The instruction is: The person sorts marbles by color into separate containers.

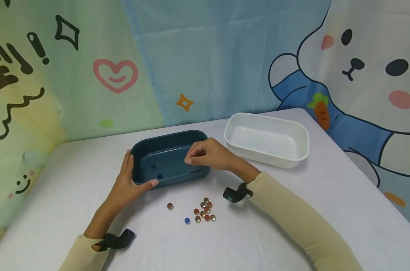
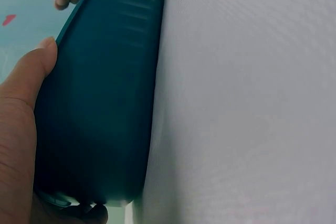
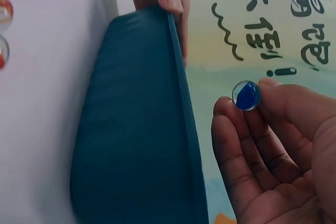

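Note:
My right hand [image 1: 208,154] is over the right part of a dark teal rectangular tray [image 1: 171,181]. It pinches a clear glass marble with a blue core [image 3: 245,96] between thumb and fingertips, above the rim. My left hand [image 1: 128,184] grips the tray's left end, its thumb along the front rim and its fingers against the end wall. Inside the tray, toward the left, lie two dark blue marbles [image 1: 159,176]. On the cloth in front are a loose blue marble [image 1: 187,221], a lone orange-red marble [image 1: 170,206] and a cluster of reddish and amber marbles [image 1: 207,210].
A white rectangular tray [image 1: 293,160] stands at the back right, beyond my right forearm. White cloth [image 1: 259,241] covers the table. Behind it hangs a printed cartoon curtain [image 1: 218,67]. Each wrist wears a black camera mount [image 1: 237,193].

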`<state>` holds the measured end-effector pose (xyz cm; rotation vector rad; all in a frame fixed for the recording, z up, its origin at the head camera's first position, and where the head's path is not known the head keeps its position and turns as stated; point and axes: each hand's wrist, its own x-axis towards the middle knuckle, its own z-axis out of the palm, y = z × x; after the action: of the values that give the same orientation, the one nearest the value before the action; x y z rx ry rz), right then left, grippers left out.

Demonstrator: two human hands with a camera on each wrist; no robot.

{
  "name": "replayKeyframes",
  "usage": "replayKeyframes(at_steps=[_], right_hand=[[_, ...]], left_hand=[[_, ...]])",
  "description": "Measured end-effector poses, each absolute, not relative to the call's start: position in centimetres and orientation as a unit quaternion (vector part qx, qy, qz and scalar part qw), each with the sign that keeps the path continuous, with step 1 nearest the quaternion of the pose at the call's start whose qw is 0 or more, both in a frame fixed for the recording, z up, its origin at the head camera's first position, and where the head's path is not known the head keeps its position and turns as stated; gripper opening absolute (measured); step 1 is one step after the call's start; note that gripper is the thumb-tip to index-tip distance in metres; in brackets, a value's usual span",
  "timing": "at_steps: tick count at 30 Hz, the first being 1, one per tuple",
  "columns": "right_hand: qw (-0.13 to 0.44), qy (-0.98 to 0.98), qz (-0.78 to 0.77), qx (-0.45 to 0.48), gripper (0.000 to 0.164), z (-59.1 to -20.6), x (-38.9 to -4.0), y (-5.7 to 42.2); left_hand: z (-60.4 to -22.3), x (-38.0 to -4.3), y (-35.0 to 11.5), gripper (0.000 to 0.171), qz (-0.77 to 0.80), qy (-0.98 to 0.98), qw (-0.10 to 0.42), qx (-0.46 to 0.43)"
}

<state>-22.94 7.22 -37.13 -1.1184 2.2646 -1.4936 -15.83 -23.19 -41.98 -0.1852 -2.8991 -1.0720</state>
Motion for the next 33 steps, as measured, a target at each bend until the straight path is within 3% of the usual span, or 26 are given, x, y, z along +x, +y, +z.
replayKeyframes(at_steps=[33], right_hand=[[0.198, 0.807, -0.473, -0.293, 0.021, -37.0, -27.6, 6.8]], left_hand=[[-41.9, -15.8, -23.1, 0.117, -0.347, -0.936, 0.023, -0.063]])
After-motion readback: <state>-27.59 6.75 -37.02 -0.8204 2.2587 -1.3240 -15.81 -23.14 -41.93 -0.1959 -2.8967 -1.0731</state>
